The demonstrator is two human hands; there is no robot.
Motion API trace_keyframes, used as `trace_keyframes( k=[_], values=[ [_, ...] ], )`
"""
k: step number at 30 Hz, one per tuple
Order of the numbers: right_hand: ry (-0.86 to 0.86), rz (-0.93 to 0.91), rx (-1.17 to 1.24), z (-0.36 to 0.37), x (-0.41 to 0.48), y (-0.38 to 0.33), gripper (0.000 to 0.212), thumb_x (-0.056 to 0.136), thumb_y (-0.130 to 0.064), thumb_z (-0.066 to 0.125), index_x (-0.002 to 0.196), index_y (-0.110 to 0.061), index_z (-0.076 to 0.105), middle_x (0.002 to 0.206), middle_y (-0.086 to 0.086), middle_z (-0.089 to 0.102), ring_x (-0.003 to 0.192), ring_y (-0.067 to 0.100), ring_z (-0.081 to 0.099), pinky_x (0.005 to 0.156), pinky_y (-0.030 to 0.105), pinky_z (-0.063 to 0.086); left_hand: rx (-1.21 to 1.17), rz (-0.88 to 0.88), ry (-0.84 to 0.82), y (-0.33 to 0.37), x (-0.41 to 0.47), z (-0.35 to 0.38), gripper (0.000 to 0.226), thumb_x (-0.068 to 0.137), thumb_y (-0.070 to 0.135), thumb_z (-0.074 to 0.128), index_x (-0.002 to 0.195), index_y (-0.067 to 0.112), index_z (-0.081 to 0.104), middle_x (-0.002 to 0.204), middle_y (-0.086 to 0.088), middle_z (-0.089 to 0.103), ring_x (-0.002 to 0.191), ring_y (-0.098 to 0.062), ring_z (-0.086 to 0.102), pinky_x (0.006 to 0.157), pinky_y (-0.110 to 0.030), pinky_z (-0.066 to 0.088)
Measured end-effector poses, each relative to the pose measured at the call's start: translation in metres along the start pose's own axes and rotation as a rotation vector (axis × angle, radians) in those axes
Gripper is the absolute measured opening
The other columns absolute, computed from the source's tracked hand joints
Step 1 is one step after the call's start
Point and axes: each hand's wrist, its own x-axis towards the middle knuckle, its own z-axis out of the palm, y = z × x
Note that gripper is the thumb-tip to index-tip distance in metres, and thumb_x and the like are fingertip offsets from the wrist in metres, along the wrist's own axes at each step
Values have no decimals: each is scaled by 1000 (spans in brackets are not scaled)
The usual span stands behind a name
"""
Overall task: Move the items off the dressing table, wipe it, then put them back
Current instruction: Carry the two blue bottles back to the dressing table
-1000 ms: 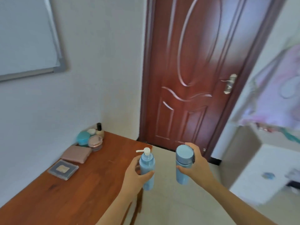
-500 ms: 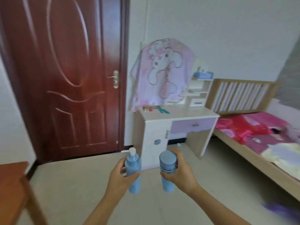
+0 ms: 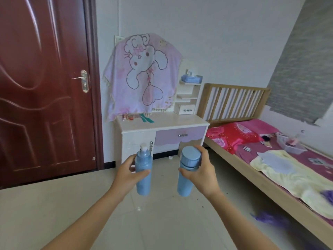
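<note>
Two hands full: left hand (image 3: 128, 175) grips pump bottle (image 3: 143, 174), right hand (image 3: 201, 173) grips capped bottle (image 3: 188, 170); best carried upright, set on dressing table (image 3: 171, 121) w/ care.

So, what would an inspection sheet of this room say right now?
Surface: dressing table top mostly bare; small items at its back left.
Job's things: pump bottle and capped bottle, both blue, held upright.
Clutter: loose items on the bed.
Grippers: left hand grips the pump bottle; right hand grips the capped bottle.
Cables: nothing seen.
Surroundings: red door, cartoon cloth over the table's back, tiled floor.
</note>
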Motion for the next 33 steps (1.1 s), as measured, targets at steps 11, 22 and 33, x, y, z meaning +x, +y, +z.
trace_keyframes(
  k=[11,22,33],
  values=[
    [-59,-18,-65,0,180,52,74,65,-14,80,117,-34,32,98,-23,48,90,6,54,80,24,47,-50,33,22,-19,203,24,40,75,8,71,98,35,55,102,5,61,92,-17,60,72,-29,48],
    [-53,245,-69,36,299,204,71,63,-14,82,99,-50,33,97,-24,54,85,-5,56,62,6,46,-25,-145,-27,-105,350,89,44,74,-1,71,92,36,54,96,12,61,87,-12,58,66,-21,45],
    [-100,139,-36,20,510,317,73,62,-14,83,115,-31,36,99,-25,50,90,8,55,76,17,45,57,-137,97,-130,536,172,46,74,-1,70,109,23,51,99,4,60,82,-8,56,61,-17,44]
  ],
)
